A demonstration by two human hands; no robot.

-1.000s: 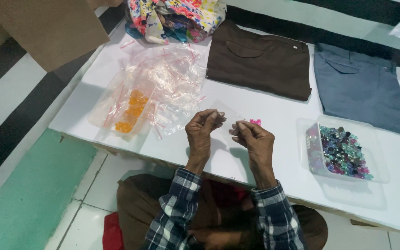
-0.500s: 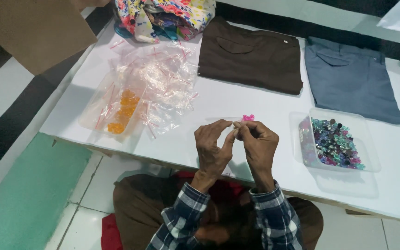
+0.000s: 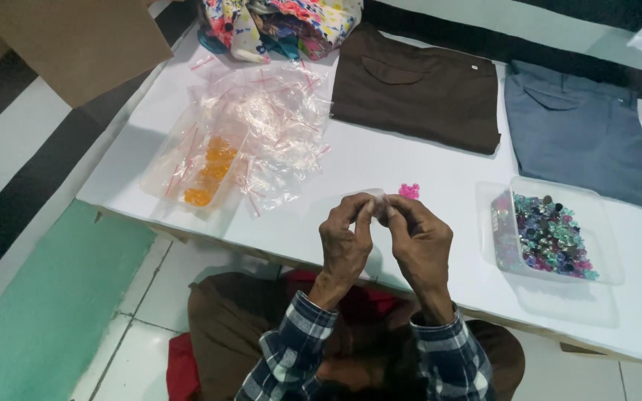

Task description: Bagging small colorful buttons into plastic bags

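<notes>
Between my fingers a clear, glossy plastic bag; crinkly shiny bags piled on the smooth matt white table; glossy beads in a clear plastic tub; matt cloth shirts

Folded shirt: brown
Folded trousers: grey-blue
Bundled cloth: multicoloured floral
Small beads: pink
Sleeves: blue-white plaid
</notes>
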